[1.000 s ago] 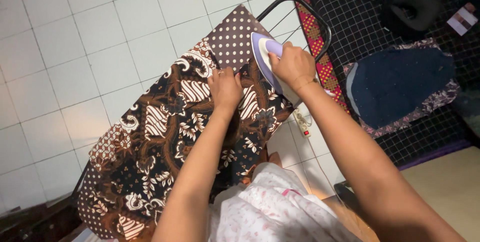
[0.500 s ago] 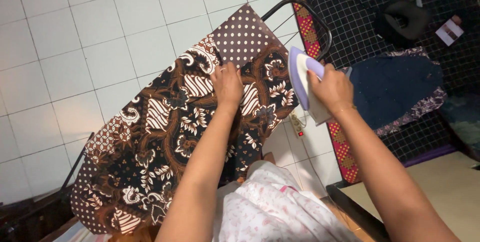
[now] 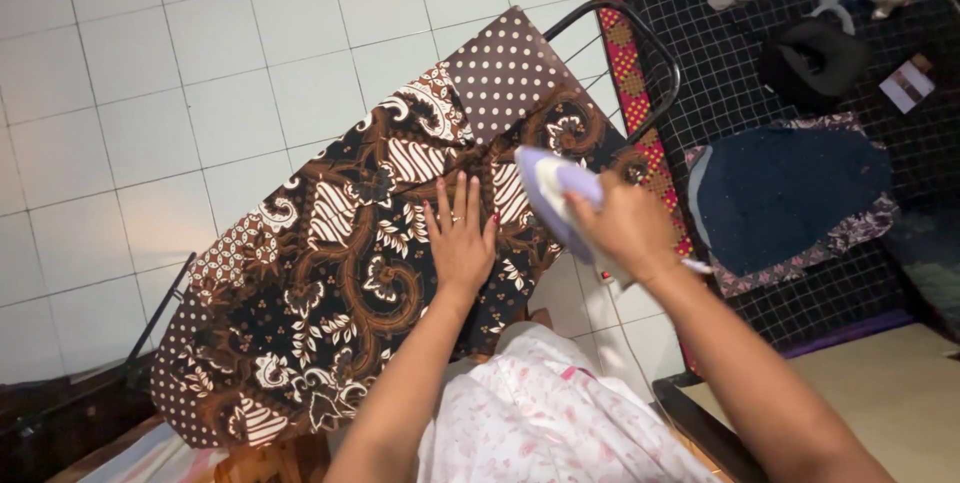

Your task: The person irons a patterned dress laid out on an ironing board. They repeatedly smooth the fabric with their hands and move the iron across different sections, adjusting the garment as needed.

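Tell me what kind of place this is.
Probably a room in a home, used for ironing. A patterned cloth lies over an ironing board; the left hand presses it flat and the right hand grips an iron. White floor tiles and scattered clothes surround it.

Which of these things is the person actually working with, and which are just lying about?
In use: iron held by right hand; batik cloth under flat left hand; ironing board.

Lying about: dark blue garment, black bag, checked mat.
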